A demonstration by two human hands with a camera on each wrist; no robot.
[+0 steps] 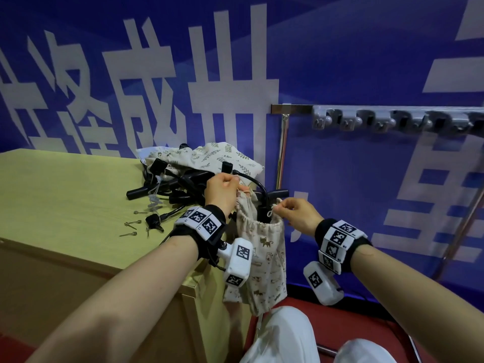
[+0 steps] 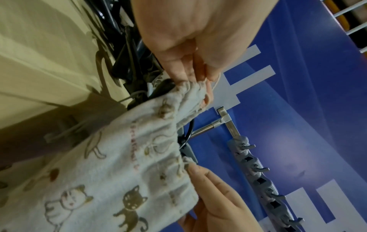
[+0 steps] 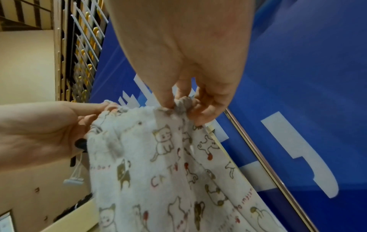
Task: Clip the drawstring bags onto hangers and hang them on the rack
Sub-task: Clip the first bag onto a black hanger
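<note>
The person holds up a cat bag point(image 1: 262, 252) in the air, just past the corner of the yellow table point(image 1: 65, 195). The bag hangs down from both hands, with its gathered top edge stretched between them.

The left hand point(image 1: 222, 189) is at the 10 o'clock corner of the bag. Its thumb and fingers point(image 2: 190, 73) are pressed together and pinch the bunched top edge, so the cloth sits right under the fingertips. A thin string runs out beside that pinch.

The right hand point(image 1: 298, 213) is at the 2 o'clock corner of the bag. Its fingertips point(image 3: 166, 97) are squeezed together on a little knot of cloth and cord at the top edge. The rest of the bag drops straight down below them.

A black hanger point(image 1: 267, 197) pokes up behind the open top of the bag, between the two hands. It cannot be seen if the hanger's clips bite the cloth.

On the table, at 10 o'clock from the left hand, lies a heap of more black hangers point(image 1: 170, 187) on top of a leaf bag point(image 1: 217, 155). A few small metal pins point(image 1: 132, 225) lie at 9 o'clock from the left wrist.

The rack point(image 1: 392, 119) with its row of grey hooks stands at 2 o'clock from the right hand, well apart from the bag, in front of the blue wall point(image 1: 340, 61).
</note>
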